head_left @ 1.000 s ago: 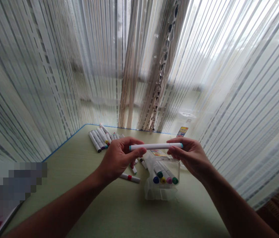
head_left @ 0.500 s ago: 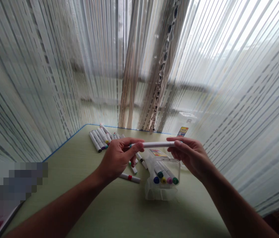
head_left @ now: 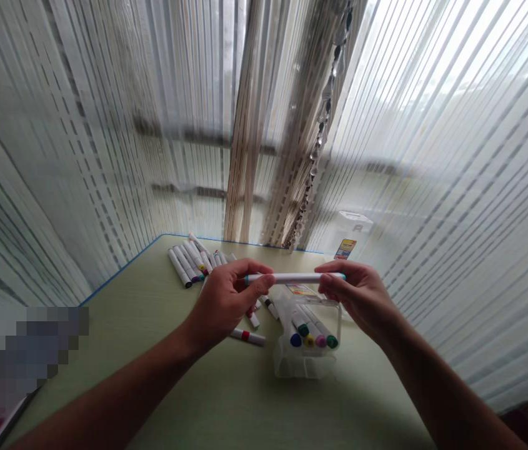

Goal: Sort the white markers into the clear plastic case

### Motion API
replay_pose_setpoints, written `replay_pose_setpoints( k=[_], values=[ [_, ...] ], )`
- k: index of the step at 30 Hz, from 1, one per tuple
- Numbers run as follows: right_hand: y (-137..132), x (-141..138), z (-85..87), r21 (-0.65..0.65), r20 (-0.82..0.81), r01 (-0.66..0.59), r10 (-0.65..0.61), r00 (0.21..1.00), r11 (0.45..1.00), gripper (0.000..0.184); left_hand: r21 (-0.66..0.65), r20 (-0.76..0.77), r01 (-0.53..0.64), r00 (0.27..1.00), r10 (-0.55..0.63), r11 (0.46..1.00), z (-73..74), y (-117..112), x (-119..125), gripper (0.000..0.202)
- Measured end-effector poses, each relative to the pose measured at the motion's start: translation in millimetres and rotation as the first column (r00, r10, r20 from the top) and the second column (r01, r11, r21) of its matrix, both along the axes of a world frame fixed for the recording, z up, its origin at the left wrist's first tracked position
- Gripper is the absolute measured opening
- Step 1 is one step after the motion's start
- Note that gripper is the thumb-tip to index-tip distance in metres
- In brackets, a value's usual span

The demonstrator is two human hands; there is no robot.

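Note:
A white marker with teal ends point(head_left: 294, 278) is held level above the table, one end in each hand. My left hand point(head_left: 229, 300) pinches its left end between thumb and fingers. My right hand point(head_left: 360, 294) pinches its right end the same way. Right below the marker stands a clear plastic case point(head_left: 308, 362) holding several markers with blue, yellow, pink and green caps point(head_left: 313, 337).
A row of white markers point(head_left: 189, 259) lies at the far left of the pale green table point(head_left: 189, 387). A marker with a red band point(head_left: 247, 336) lies near my left hand. Striped sheer curtains close the far and right sides. A small colourful card point(head_left: 345, 248) stands at the back.
Both hands keep the marker in much the same place; it dipped and rose a few pixels. The view has tilted slightly.

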State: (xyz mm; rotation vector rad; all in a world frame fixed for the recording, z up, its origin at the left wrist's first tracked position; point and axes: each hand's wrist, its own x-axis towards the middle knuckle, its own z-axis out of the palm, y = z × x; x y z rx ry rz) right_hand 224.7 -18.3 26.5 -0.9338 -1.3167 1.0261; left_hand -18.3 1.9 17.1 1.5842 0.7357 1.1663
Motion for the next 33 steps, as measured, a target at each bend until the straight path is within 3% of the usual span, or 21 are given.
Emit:
replay_pose_setpoints(
  k=[6,22,33],
  values=[
    [0,0,-3.7,0.001,0.026,0.019,-0.019,0.999,1.0,0.02,0.0,-0.017,-0.014,1.0,0.014,1.0,-0.4,0,-1,0.03],
    [-2,-1,7.6,-0.053,-0.211,-0.082,0.069,0.975,0.995,0.028,-0.151,0.272,0.057,0.962,-0.014,0.987,4.9,2,1,0.034],
    [-2,-4,6.9,-0.043,-0.147,-0.052,0.045,0.988,0.998,0.025,-0.082,0.13,0.046,0.991,-0.035,0.996,2.3,4,2,0.036]
  ],
)
